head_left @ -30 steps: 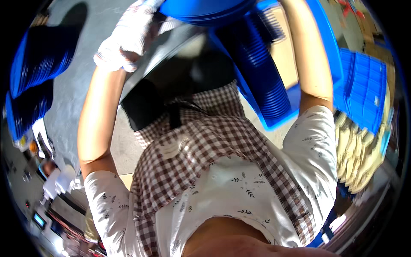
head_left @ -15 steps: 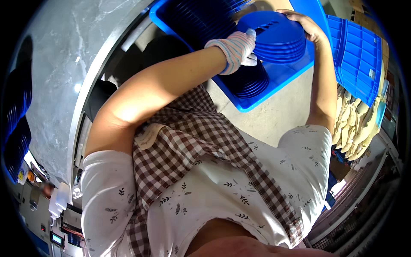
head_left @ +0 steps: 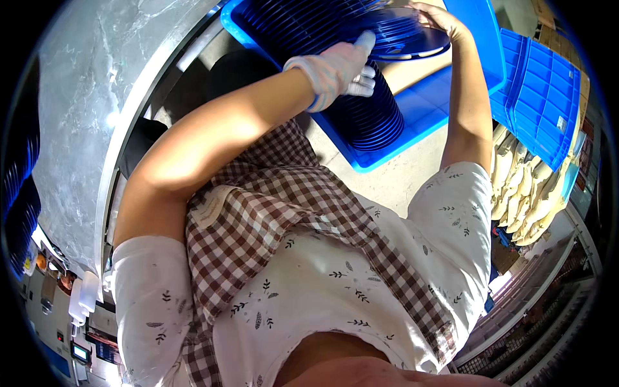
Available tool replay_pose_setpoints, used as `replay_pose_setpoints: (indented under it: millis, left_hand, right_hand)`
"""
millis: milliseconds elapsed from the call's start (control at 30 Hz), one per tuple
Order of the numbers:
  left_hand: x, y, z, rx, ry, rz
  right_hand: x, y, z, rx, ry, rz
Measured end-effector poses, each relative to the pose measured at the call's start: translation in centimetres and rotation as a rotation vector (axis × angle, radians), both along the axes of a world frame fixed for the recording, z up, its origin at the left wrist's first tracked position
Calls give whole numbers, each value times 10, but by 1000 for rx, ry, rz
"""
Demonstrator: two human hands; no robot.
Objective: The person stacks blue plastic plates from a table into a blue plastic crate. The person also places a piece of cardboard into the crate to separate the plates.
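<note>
Head view: discs (head_left: 407,42) tilted above blue bin (head_left: 419,102). Right hand (head_left: 440,20), bare, fingers curled round discs' edge, holding, over bin's right part. Left hand (head_left: 336,69), gloved, fingers half-curled beside discs over bin, grip can't tell. Disc stack (head_left: 376,126) inside bin. Table (head_left: 80,84) left of bin.

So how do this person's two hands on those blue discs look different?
The left hand wears a pale striped glove; the right hand looks bare. The left is at the discs' left side, its forearm slanting across; the right is at their right edge, its forearm nearly upright. Both are over the blue tub.
</note>
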State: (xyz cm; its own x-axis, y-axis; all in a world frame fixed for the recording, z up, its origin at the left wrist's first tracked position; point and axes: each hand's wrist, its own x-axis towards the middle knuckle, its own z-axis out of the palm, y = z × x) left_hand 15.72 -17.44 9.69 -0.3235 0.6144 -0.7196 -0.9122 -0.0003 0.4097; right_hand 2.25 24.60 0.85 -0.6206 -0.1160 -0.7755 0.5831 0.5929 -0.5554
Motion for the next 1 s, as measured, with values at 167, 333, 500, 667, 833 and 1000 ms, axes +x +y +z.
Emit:
replay_pose_setpoints:
  millis: [167,333,500,667,833,1000]
  left_hand:
    - [31,-58,10,33,84,-168]
    - [52,-97,4,109,158,-39]
    - [57,-119,8,164,277,17]
    - [68,-141,8,227,236,70]
    - [74,-189,12,104,284,306]
    - [81,-252,19,89,401,525]
  right_hand:
    - [-4,-49,12,-162,-5,-171]
    - [12,-39,30,-102,60,-24]
    - [7,-25,58,-42,114,-166]
    - [13,41,-1,37,528,527]
    - [2,-153,-16,-58,157,-473]
    - [18,-144,47,246,343,-270]
